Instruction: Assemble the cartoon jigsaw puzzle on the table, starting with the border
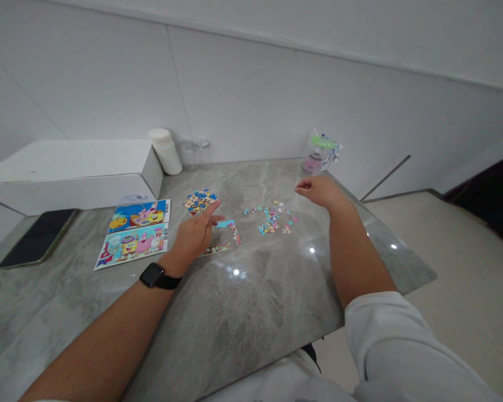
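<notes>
My left hand (194,234), with a dark watch on its wrist, hovers over or rests by a partly joined jigsaw puzzle frame (235,233). Its index finger is stretched out and nothing shows in the hand; it covers the puzzle's left side. Just beyond that finger lies a heap of blue and yellow puzzle pieces (199,200). To the right of the frame, loose pastel puzzle pieces (270,219) are spread on the table. My right hand (316,190) is held beyond and right of them, fingertips pinched together; whether a piece is between them I cannot make out.
Two cartoon picture cards (134,240) lie on the left, beside a phone (39,237). Along the wall stand a long white box (67,173), a white bottle (166,152), two glasses (202,153) and a bagged, green-lidded jar (318,153). The table's edge (430,273) ends at right.
</notes>
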Motion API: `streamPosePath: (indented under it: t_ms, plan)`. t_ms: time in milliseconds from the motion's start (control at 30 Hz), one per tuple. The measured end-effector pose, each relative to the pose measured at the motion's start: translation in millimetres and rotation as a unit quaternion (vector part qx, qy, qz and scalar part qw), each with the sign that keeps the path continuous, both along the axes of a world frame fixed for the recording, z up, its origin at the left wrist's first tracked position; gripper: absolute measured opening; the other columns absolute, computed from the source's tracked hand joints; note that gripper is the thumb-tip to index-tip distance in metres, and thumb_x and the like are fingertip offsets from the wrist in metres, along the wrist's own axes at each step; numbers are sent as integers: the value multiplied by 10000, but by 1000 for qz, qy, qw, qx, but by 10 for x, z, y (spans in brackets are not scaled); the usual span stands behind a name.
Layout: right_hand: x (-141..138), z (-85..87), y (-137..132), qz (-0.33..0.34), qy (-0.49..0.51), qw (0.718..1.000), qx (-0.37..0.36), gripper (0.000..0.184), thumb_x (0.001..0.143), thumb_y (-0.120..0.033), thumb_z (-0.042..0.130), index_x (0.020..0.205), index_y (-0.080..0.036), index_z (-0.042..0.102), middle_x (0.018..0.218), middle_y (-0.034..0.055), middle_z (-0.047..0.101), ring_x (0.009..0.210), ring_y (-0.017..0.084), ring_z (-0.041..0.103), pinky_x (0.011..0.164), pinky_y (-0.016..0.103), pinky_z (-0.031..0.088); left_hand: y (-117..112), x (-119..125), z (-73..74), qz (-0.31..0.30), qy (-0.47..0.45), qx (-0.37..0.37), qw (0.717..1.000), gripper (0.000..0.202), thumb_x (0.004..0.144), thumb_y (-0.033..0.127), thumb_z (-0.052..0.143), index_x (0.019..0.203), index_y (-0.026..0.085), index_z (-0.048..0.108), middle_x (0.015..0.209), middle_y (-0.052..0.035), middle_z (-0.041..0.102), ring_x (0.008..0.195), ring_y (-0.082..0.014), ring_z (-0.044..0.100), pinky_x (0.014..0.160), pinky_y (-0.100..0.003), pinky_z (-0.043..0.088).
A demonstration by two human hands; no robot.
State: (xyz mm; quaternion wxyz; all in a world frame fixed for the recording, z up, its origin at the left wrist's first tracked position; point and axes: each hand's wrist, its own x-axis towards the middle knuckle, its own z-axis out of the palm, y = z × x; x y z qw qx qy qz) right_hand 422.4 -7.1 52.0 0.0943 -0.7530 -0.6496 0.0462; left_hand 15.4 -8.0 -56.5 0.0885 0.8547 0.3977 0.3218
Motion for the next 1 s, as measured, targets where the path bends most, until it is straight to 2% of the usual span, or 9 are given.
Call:
streamPosePath:
  t_ms: [167,333,500,567,667,733,767,867,1000]
  plan:
    - [8,-389,220,13,-39,994,-103,237,934,-282,688,1094,-180,830,1127,105,822,988,223,739,779,270,481,-40,43,59,-3,-14,-2,1000,654,1032,169,379,1668,227,239,1490,-99,664,962,-167,789,949,-372,616]
    - [-33,-608,303,60,-52,977,-198,229,901,-320,726,1064,-205,839,1088,82,828,954,209,736,742,257,470,-48,68,87,-13,4,-14,1000,585,1046,253,426,1625,212,357,1487,-112,666,1043,-199,776,1026,-399,590]
    - [-6,-654,321,73,-62,971,-221,274,880,-332,766,1107,-191,824,1120,85,819,967,198,727,740,247,458,-25,88,84,-46,4,-29,999,521,1027,275,455,1539,190,500,1415,-123,710,1107,-225,750,1041,-418,582]
    - [3,-638,316,70,-70,968,-229,278,880,-310,763,1120,-183,820,1131,90,817,977,201,726,745,247,458,-79,144,177,-45,-12,-62,997,472,1018,287,464,1462,185,587,1361,-121,734,1092,-227,748,998,-405,599]
    - [-20,-592,293,77,-72,968,-227,293,881,-295,757,1146,-182,812,1159,91,812,998,204,725,755,246,460,-289,298,403,-49,-61,-151,986,407,1038,347,461,1360,203,664,1303,-99,754,1076,-223,746,900,-369,630]
    - [-76,-555,268,92,-65,969,-218,310,882,-290,756,1170,-185,802,1171,85,809,1001,201,724,756,241,458,-495,426,520,-97,-47,-166,980,382,1056,376,467,1339,233,679,1320,-77,748,1152,-229,726,1005,-406,603]
    - [-116,-535,252,102,-60,969,-216,315,882,-286,755,1179,-189,798,1170,79,810,992,196,725,753,237,457,-602,489,545,-122,-30,-150,981,388,1052,386,493,1371,244,663,1361,-75,729,1221,-242,698,1078,-436,568]
    - [-270,-476,198,130,-47,965,-225,287,884,-284,746,1154,-202,801,1114,63,819,933,187,730,713,231,451,-864,654,461,-165,31,-96,981,416,1044,362,526,1432,245,617,1428,-99,687,1328,-270,632,1175,-489,497]
    - [-480,-434,132,159,-52,955,-246,266,895,-364,749,1089,-192,807,1042,73,825,882,195,729,653,247,422,-997,793,173,-167,131,-49,976,468,1018,322,581,1469,200,587,1511,-145,621,1382,-315,582,1248,-556,400]
